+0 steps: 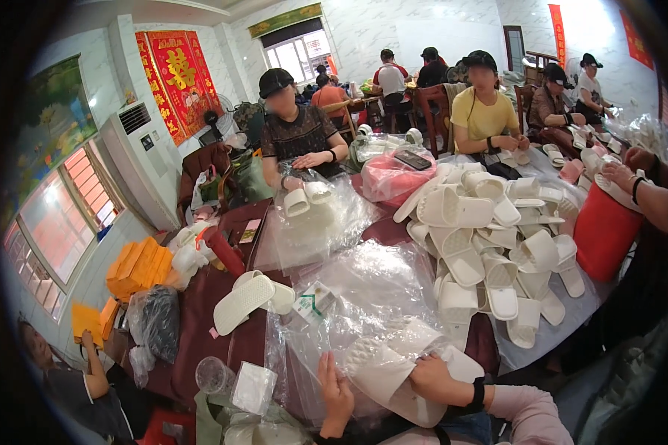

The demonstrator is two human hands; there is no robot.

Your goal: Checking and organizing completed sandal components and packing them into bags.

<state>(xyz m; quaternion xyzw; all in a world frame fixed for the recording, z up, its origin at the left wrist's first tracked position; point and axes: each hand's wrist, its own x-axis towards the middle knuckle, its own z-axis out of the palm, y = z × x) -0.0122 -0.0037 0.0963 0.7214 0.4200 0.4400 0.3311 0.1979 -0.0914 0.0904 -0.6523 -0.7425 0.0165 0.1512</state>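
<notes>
A pair of white slippers (382, 363) lies tilted at the near edge of the table, partly within or under a clear plastic bag (371, 285). My right hand (434, 380) is closed on one of these slippers, with its fingertips hidden. To its left, my left hand (335, 393) has its fingers stretched out upright beside the slippers, against the bag's edge. A card with a green mark (315, 302) lies on the plastic. Farther left, another pair of white slippers (243, 302) rests on the dark red tablecloth (200, 326).
A large heap of white slippers (490, 245) fills the right side, beside a red cylindrical stool or bin (605, 230). Near me on the left stand a clear cup (214, 375) and a white packet (254, 388). Several people work around the table; orange packets (137, 267) are stacked left.
</notes>
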